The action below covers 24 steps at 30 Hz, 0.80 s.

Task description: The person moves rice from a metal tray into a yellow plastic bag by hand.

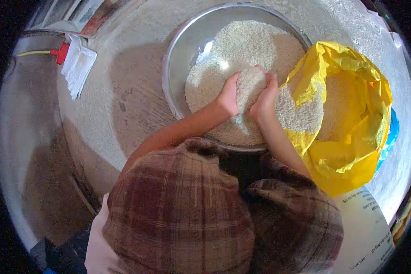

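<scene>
Cupped side by side over a wide metal basin (171,75), my two hands hold a heap of rice (250,86) between them. My left hand (229,97) curves round the left side of the heap, and my right hand (266,101) round the right side. Pale loose rice (244,41) covers most of the basin's bottom and piles up toward its far side. Against the basin's right rim stands an open yellow bag (347,157) with rice in it. The undersides of my fingers are hidden.
A white printed sack (363,219) lies at the lower right. Something blue (390,132) shows behind the yellow bag. At the left, a red-handled item with white folded strips (79,64) lies on the concrete floor (91,123).
</scene>
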Each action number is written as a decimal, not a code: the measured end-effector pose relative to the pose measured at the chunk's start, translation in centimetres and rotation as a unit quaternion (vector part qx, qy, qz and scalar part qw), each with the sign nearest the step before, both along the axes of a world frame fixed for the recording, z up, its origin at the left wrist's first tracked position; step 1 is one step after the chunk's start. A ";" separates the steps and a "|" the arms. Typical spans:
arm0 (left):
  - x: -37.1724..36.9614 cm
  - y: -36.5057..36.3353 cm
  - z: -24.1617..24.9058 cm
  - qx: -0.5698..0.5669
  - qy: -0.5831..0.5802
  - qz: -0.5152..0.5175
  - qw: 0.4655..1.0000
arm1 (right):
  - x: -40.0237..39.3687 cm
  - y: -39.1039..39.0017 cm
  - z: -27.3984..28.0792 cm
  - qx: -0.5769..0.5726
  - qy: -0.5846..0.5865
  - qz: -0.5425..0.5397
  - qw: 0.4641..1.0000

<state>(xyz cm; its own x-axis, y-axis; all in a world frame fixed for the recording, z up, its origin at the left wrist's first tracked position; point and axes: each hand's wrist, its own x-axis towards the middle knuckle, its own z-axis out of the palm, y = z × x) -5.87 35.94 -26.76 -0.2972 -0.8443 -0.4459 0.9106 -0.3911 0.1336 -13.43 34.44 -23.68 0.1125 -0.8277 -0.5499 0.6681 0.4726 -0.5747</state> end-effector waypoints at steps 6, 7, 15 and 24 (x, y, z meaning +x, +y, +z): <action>-3.5 -3.5 8.4 -0.072 -0.053 -0.018 0.996 | -2.8 -2.5 7.2 -0.105 0.058 -0.091 0.988; -4.4 -4.2 9.9 -0.110 -0.053 -0.031 0.992 | -3.6 -2.6 8.9 -0.110 0.042 -0.112 0.987; -8.5 -7.8 12.4 -0.542 -0.512 -0.256 0.615 | -13.8 -2.1 10.7 -0.204 0.404 -0.215 0.865; 7.8 -7.1 -0.5 -0.310 -0.847 -0.061 0.428 | -8.0 0.6 8.0 -0.339 0.532 -0.055 0.774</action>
<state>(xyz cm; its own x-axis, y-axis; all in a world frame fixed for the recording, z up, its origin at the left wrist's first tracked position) 1.89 28.82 -27.25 -0.0487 -0.9807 0.1893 -0.7190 0.1660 0.6749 -21.45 35.06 -15.65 -0.1961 -0.9392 0.2820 -0.3385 -0.2051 -0.9184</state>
